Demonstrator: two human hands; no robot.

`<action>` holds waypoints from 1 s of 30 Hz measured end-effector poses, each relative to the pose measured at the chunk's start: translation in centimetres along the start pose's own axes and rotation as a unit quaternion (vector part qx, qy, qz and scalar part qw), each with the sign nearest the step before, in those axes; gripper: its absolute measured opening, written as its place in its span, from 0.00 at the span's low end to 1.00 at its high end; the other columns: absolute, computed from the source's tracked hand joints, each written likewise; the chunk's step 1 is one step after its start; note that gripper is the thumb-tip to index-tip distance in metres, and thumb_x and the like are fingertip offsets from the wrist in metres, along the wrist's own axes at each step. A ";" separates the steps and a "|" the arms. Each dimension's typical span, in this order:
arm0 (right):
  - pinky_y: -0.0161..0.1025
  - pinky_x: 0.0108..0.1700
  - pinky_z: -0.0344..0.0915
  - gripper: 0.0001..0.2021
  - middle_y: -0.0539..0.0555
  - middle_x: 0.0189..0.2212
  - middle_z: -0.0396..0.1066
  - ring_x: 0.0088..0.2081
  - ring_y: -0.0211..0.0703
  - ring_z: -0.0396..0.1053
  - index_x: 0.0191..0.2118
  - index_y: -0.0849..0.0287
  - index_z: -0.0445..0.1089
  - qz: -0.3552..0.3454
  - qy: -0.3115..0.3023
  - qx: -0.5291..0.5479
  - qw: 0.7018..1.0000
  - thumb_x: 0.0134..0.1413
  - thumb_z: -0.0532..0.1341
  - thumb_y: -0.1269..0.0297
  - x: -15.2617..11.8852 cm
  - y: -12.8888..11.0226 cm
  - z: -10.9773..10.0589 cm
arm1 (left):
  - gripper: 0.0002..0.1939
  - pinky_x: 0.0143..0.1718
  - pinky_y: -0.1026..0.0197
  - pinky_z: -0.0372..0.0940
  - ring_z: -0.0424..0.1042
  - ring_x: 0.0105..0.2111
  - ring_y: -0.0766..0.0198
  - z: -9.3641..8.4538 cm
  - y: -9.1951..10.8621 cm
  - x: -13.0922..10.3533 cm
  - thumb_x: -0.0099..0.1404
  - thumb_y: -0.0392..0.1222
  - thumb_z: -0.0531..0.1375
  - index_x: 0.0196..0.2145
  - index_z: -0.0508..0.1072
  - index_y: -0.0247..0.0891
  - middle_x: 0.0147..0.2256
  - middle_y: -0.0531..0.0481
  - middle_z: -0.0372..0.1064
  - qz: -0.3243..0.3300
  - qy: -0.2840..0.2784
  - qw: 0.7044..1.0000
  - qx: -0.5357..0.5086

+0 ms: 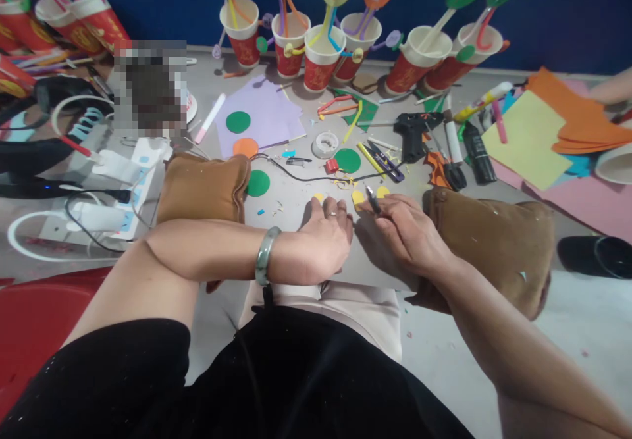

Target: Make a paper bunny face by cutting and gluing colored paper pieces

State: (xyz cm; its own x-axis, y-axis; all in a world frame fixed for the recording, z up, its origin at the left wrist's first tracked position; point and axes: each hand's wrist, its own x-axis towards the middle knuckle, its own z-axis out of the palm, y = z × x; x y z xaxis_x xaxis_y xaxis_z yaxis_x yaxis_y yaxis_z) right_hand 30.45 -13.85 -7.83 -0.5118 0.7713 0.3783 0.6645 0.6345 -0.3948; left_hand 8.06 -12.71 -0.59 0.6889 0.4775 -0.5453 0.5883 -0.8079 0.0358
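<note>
My right hand (407, 232) is closed round a dark pen (371, 200) with a light tip, held low over the table. Close to its fingers lie two small yellow paper pieces, one left of the pen (358, 199) and another yellow piece (383, 192) to the right. My left hand (328, 238) rests palm down on the table, its fingers stretched forward and slightly apart. A further yellow piece (318, 197) peeks out at its fingertips. Beyond the hands are a green paper circle (347, 160), a red block-like item (331, 166), scissors (388, 162) and a tape roll (326, 144).
Brown cushions flank my arms, one left (202, 189) and one cushion right (491, 245). A black glue gun (412, 133) trails its cord across the table. Behind stand red cups (323, 67) with paper-faced figures. A power strip (143, 185) lies left, coloured paper (528, 136) right.
</note>
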 end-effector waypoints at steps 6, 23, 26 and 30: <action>0.44 0.42 0.77 0.11 0.58 0.37 0.85 0.38 0.49 0.83 0.43 0.53 0.70 0.166 0.120 0.026 0.978 0.75 0.59 0.53 0.0 0.3 -0.6 | 0.49 0.78 0.33 0.48 0.48 0.79 0.34 1.9 0.2 1.3 0.75 0.58 0.62 0.78 0.52 0.20 0.78 0.22 0.47 0.059 0.079 0.995 0.022; 0.41 0.31 0.78 0.14 0.54 0.27 0.83 0.25 0.44 0.80 0.45 0.56 0.82 0.221 0.229 0.241 0.917 0.71 0.58 0.58 0.5 1.1 0.6 | 0.50 0.74 0.41 0.48 0.65 0.69 0.34 3.2 -1.5 1.7 0.66 0.68 0.67 0.69 0.65 0.24 0.67 0.23 0.67 0.146 0.199 0.968 0.046; 0.46 0.35 0.81 0.13 0.57 0.31 0.84 0.31 0.51 0.84 0.44 0.55 0.78 0.213 0.229 0.265 0.912 0.70 0.61 0.53 0.7 0.9 0.8 | 0.47 0.73 0.37 0.50 0.63 0.70 0.33 3.4 -1.9 1.8 0.66 0.67 0.67 0.70 0.65 0.30 0.68 0.26 0.66 0.164 0.202 0.965 0.016; 0.43 0.30 0.78 0.16 0.53 0.28 0.81 0.28 0.51 0.83 0.40 0.51 0.69 0.191 0.231 0.202 0.932 0.61 0.73 0.50 0.6 1.0 1.1 | 0.48 0.72 0.35 0.51 0.60 0.72 0.32 3.4 -2.4 1.9 0.64 0.64 0.69 0.71 0.64 0.32 0.70 0.27 0.64 0.179 0.199 0.963 -0.022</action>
State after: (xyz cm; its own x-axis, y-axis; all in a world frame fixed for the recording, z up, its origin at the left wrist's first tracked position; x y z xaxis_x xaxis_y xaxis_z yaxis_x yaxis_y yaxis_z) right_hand 30.23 -12.66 -8.92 0.0721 0.9005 0.4289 0.4424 0.3565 -0.8229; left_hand 6.55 -11.08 -4.60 0.9538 0.2723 -0.1270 0.2938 -0.9340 0.2032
